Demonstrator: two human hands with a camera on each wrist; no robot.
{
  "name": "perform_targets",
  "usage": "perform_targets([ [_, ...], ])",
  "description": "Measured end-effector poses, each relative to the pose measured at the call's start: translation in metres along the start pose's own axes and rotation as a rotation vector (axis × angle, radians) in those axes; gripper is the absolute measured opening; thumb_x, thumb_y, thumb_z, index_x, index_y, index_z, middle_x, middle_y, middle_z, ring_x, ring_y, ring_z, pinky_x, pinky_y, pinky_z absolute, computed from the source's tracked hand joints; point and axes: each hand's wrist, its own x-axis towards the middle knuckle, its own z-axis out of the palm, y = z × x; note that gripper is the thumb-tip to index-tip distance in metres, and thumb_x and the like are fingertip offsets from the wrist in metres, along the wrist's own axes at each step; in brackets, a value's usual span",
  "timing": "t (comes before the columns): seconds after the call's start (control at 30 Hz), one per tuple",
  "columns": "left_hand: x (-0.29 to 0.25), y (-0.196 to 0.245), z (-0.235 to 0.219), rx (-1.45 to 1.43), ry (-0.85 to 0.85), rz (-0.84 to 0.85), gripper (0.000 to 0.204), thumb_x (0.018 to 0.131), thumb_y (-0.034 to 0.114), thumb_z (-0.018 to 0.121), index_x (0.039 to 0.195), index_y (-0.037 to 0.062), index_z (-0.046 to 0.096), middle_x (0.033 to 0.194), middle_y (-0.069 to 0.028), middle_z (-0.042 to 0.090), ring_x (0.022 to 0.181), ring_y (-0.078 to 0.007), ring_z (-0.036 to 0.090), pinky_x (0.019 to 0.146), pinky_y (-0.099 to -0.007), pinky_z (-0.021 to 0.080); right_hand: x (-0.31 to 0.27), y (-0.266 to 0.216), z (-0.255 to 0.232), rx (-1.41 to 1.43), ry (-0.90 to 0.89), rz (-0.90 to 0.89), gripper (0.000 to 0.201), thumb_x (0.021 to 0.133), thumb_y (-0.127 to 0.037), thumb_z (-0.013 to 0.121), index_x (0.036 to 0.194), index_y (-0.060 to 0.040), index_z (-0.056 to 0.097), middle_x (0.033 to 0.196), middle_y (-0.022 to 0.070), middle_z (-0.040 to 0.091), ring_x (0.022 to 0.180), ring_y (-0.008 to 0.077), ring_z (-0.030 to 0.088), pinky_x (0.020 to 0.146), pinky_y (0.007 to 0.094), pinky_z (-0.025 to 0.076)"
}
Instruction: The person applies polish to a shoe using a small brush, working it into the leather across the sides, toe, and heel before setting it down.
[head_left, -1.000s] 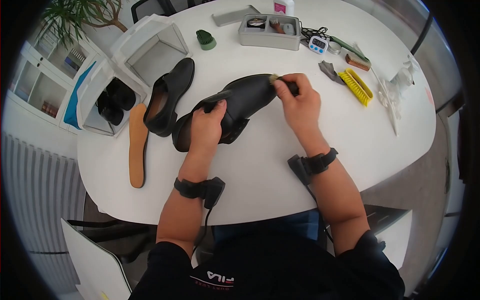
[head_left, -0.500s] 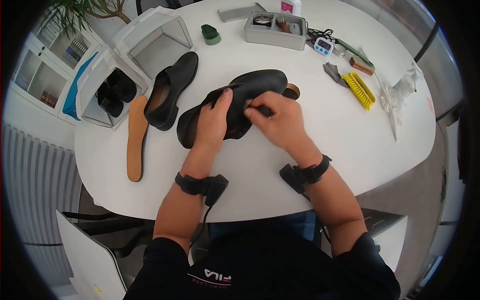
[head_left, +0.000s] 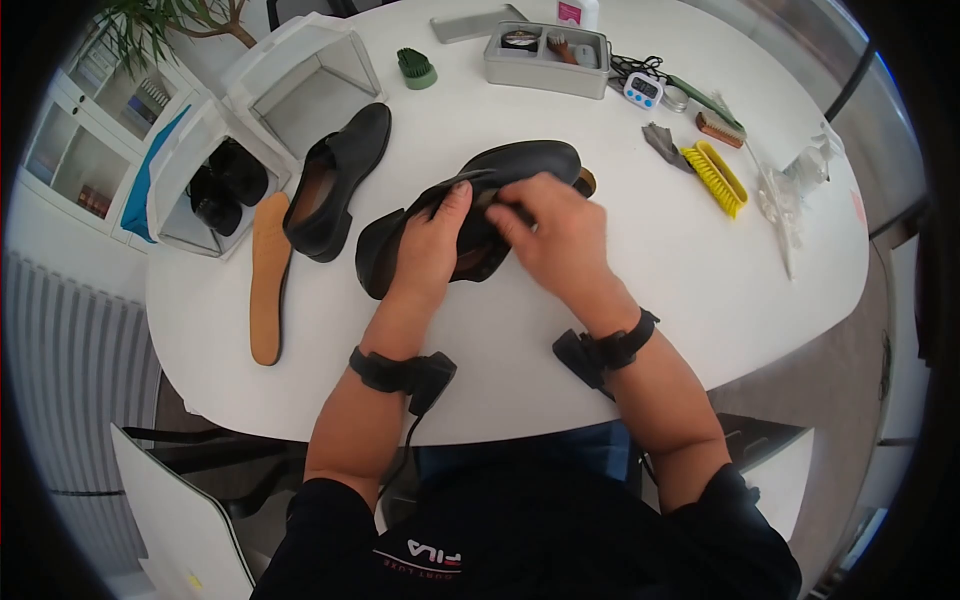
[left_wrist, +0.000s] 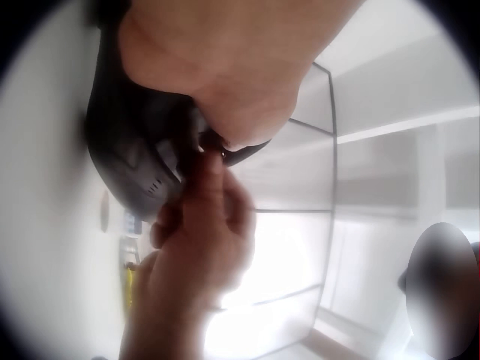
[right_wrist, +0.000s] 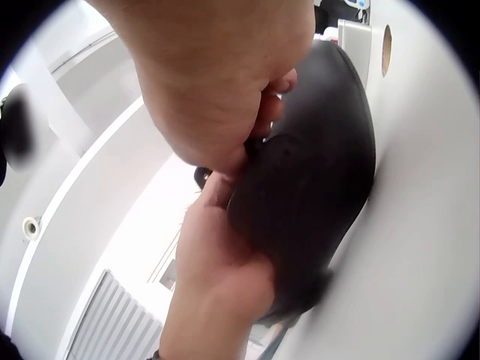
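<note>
On the table [head_left: 500, 370], near insole [head_left: 268, 282] and loafer [head_left: 352, 168], left grip [head_left: 429, 245] holds shoe [head_left: 525, 160], right grip [head_left: 562, 232] pinches brush [head_left: 486, 199].

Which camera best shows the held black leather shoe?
Head: held black leather shoe visible toe to heel, though left hand and right hand partly cover it. Left wrist: dark, hand-blocked portion. Right wrist: close, smooth section.

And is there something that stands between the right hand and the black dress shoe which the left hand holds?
Nothing visible blocks the way. The right hand is right at the black dress shoe, and seems to pinch a small brush, mostly hidden. The left hand grips the shoe alongside, not in between.
</note>
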Motion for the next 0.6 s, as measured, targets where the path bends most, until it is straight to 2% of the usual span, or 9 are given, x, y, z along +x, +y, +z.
perform_targets([
  [0.03,-0.005,0.007,0.005,-0.042,0.003,-0.068,0.048,0.109,0.042,0.061,0.131,0.0003,0.067,0.121,-0.0081,0.071,0.108,-0.0174,0.070,0.094,-0.0323,0.059,0.000,0.004,-0.001,-0.011,-0.002,0.000,0.020,0.081,-0.016,0.086,0.093,-0.0090,0.072,0.084,0.0057,0.071,0.076,0.0270,0.071,0.062,0.0381,0.055],
  [0.1,0.000,-0.001,0.006,-0.041,-0.014,-0.033,0.047,0.109,0.043,0.059,0.131,0.0022,0.067,0.121,-0.0074,0.072,0.105,-0.0166,0.071,0.090,-0.0330,0.061,0.004,0.009,-0.003,-0.003,0.118,0.144,0.019,0.083,-0.017,0.086,0.093,-0.0088,0.072,0.084,0.0054,0.071,0.075,0.0265,0.071,0.060,0.0382,0.054],
  [0.17,0.001,-0.004,0.006,-0.053,-0.043,-0.022,0.047,0.110,0.044,0.058,0.129,0.0030,0.068,0.120,-0.0065,0.072,0.107,-0.0160,0.070,0.092,-0.0328,0.060,0.000,-0.001,-0.003,0.053,0.082,0.101,0.019,0.084,-0.017,0.085,0.094,-0.0087,0.072,0.084,0.0055,0.071,0.073,0.0265,0.070,0.059,0.0383,0.054],
  [0.23,0.007,-0.017,-0.003,-0.074,-0.084,0.005,0.046,0.110,0.044,0.057,0.129,0.0043,0.068,0.120,-0.0060,0.072,0.108,-0.0159,0.069,0.093,-0.0332,0.059,-0.002,-0.014,0.001,0.123,-0.014,-0.019,0.019,0.084,-0.017,0.085,0.094,-0.0092,0.072,0.084,0.0055,0.070,0.072,0.0267,0.070,0.058,0.0384,0.053],
  [0.3,0.009,-0.021,-0.007,-0.094,-0.127,0.029,0.045,0.110,0.045,0.057,0.128,0.0055,0.069,0.119,-0.0056,0.072,0.110,-0.0157,0.069,0.094,-0.0336,0.059,-0.003,-0.012,0.001,0.150,-0.041,-0.037,0.019,0.083,-0.017,0.085,0.094,-0.0096,0.072,0.084,0.0050,0.070,0.071,0.0272,0.069,0.058,0.0391,0.052],
  [0.37,0.006,-0.016,-0.006,-0.168,-0.194,0.006,0.042,0.111,0.044,0.056,0.128,0.0073,0.069,0.118,-0.0042,0.072,0.111,-0.0147,0.068,0.094,-0.0320,0.057,-0.004,-0.005,-0.004,0.162,-0.178,-0.090,0.019,0.082,-0.017,0.085,0.094,-0.0098,0.072,0.084,0.0049,0.070,0.071,0.0279,0.069,0.058,0.0396,0.052],
  [0.4,0.002,-0.011,-0.003,-0.170,-0.190,0.010,0.042,0.111,0.044,0.056,0.128,0.0073,0.069,0.118,-0.0042,0.072,0.111,-0.0147,0.068,0.094,-0.0320,0.057,-0.004,-0.002,-0.005,0.163,-0.180,-0.094,0.019,0.082,-0.017,0.085,0.094,-0.0098,0.072,0.084,0.0049,0.070,0.071,0.0279,0.069,0.058,0.0396,0.052],
  [0.47,-0.004,-0.001,0.006,-0.177,-0.068,-0.097,0.041,0.111,0.043,0.056,0.128,0.0078,0.068,0.119,-0.0034,0.073,0.109,-0.0140,0.068,0.092,-0.0299,0.056,-0.004,0.004,-0.006,0.009,-0.096,-0.013,0.019,0.082,-0.018,0.085,0.093,-0.0101,0.072,0.083,0.0048,0.070,0.072,0.0285,0.070,0.058,0.0396,0.052],
  [0.6,-0.001,-0.008,0.003,-0.206,-0.105,-0.103,0.039,0.111,0.041,0.056,0.127,0.0079,0.068,0.117,-0.0020,0.073,0.106,-0.0126,0.068,0.089,-0.0287,0.055,0.000,-0.002,-0.001,0.011,0.053,0.009,0.019,0.081,-0.018,0.085,0.091,-0.0108,0.071,0.082,0.0045,0.069,0.071,0.0287,0.069,0.058,0.0396,0.052],
])
